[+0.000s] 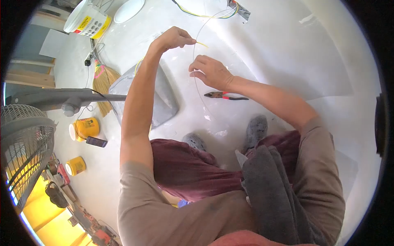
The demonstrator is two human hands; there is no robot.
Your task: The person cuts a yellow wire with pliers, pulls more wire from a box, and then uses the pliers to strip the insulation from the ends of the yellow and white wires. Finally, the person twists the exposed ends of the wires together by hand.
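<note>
Fan point(28, 135) with a wire cage stands at the far left, its grey pole point(78, 96) reaching toward the middle. Two yellow tubs point(87, 128) are on the pale floor point(88, 176) beside it, the upper one next to a dark phone point(96, 142). Above them, a white and yellow bucket point(89, 22) is near a straw broom point(106, 82), and a round white lid point(129, 10) is just right of the bucket. Further right, a smooth grey object point(166, 96) is partly hidden behind the left forearm.

The left hand point(176, 39) has its grip together, thumb and finger clamped on a short yellow wire point(202, 44) whose free end points right. A thin pale wire point(197, 88) runs down past both hands. The right hand point(211, 73), lower and to the right, has its grip slightly apart around that line; whether it touches it, I cannot tell. Pliers point(225, 96) with red and black handles lie just below the right hand. At the upper right, coloured wires point(201, 15) lead to a metal box point(243, 12).
</note>
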